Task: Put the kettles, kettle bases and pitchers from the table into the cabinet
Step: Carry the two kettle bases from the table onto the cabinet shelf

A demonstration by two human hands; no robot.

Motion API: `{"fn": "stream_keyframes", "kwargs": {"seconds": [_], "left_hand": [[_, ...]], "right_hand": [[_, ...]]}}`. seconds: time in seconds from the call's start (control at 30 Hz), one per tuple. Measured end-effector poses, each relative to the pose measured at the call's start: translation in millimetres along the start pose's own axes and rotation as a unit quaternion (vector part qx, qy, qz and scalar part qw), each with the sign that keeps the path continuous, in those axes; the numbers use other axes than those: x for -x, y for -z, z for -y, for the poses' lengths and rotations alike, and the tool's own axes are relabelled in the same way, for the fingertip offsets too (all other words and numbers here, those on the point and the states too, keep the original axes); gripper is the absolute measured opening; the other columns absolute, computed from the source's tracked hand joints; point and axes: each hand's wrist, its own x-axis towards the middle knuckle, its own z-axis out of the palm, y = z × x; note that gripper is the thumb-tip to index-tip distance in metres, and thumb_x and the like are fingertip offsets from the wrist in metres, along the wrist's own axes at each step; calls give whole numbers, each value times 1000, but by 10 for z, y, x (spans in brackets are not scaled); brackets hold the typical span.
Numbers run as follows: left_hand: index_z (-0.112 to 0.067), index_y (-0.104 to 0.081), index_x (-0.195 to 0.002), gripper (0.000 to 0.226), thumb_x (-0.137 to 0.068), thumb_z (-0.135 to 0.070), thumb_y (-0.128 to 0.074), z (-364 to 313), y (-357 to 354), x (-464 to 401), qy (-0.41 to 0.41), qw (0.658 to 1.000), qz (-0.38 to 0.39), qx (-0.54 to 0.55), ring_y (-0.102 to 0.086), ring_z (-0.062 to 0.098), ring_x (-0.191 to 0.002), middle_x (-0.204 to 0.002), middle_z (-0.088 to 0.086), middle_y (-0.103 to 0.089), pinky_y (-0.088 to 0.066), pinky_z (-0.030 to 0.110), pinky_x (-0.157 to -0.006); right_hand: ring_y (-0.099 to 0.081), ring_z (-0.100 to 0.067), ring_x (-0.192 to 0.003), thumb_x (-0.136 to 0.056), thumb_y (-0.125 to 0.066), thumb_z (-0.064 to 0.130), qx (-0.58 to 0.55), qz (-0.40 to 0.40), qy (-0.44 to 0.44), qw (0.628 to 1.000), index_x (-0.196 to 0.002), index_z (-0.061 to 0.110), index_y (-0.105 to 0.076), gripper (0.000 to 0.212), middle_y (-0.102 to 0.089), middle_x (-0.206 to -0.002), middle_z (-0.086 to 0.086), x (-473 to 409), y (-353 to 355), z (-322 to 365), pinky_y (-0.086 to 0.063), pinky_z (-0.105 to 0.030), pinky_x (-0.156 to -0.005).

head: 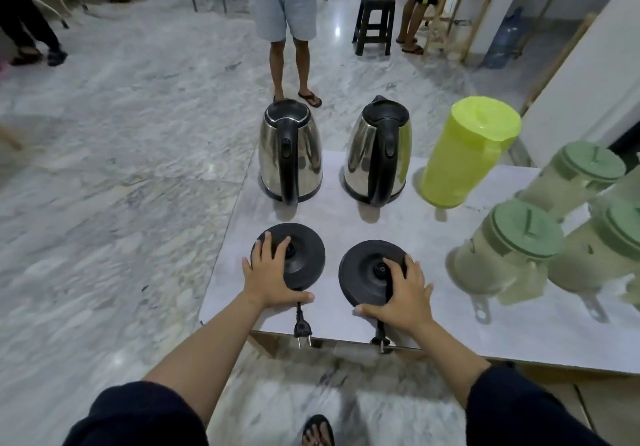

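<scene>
Two round black kettle bases are laid flat near the front edge of the pale table [450, 328], and each is covered by one hand. The left hand [268, 274] is spread over the left base [301, 255], thumb hooked at its near rim; whether the base is truly gripped cannot be told. The right hand [401, 295] is spread likewise over the right base [363, 272]. A short cord with a plug [301, 328] is seen hanging from each base over the table edge. Behind the bases, two steel kettles [291, 154] are stood upright side by side. To their right a lime-green pitcher [464, 154] is placed, and beyond it several pale green lidded pitchers [509, 248] are grouped
</scene>
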Motion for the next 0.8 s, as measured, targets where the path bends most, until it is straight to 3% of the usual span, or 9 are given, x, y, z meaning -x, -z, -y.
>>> {"fn": "stream_keyframes", "kwargs": {"seconds": [0.17,0.3,0.57,0.8], "left_hand": [[-35,-16,-141,121,-42,-65,-79,7,-63,-65,24,997,-13,71,20,31,-144,-159,6,14,-7,68,-109],[-35,-22,-133,113,-40,-58,-83,-34,-56,-111,57,993,-12,104,27,33,-142,-155,13,24,-5,70,-108],[-36,-31,-124,105,-35,-57,-82,-106,-16,-20,57,992,-53,99,1,41,-142,-153,25,3,-24,58,-107],[-32,-31,-128,108,-36,-58,-82,-327,-22,494,2,996,-67,51,3,41,-142,-154,23,4,-32,54,-104]], "right_hand": [[19,-38,-143,-36,-77,74,-9,18,-26,999,-136,38,-22,119,16,-158,-6,-19,-87,4,-5,-71,-107],[1,-37,-143,-37,-76,70,13,-11,-33,999,-130,38,-27,110,6,-158,-8,-30,-89,48,-17,-65,-107],[-16,-40,-138,-30,-70,75,-11,-77,-25,997,-124,35,-35,108,-13,-154,-16,40,-70,-39,-25,-52,-108],[-11,-38,-140,-34,-71,77,-20,-114,19,993,-124,36,-35,105,-10,-156,-15,439,72,-115,-25,-53,-109]]}}
